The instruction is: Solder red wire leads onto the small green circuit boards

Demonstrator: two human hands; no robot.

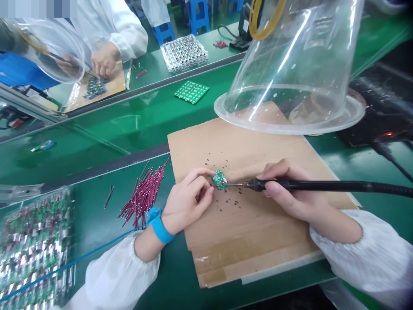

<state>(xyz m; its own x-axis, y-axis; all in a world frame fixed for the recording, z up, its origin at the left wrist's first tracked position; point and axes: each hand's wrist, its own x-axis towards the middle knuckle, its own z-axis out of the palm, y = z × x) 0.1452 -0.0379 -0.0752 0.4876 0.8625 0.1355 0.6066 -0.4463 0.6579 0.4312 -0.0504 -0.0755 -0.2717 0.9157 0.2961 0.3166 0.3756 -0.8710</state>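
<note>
A small green circuit board (220,178) lies on the brown cardboard sheet (251,237). My left hand (190,193) grips its left edge between index finger and thumb, the other fingers curled in. A blue wrist strap (161,228) with a thin cord circles that wrist. In my right hand (287,189) is a black-handled soldering iron (309,185), held like a pen and pointing left. Its metal tip reaches the right side of the board; whether it presses on a pad is too small to tell. Dark specks dot the cardboard around the board.
Dark red wires (143,193) lie piled left of the cardboard. A clear tray of parts (35,245) stands at the far left. A clear plastic hood (290,77) hangs above the cardboard's back. Beyond lies a green board panel (191,91). Across the bench a co-worker's hand (105,60) works.
</note>
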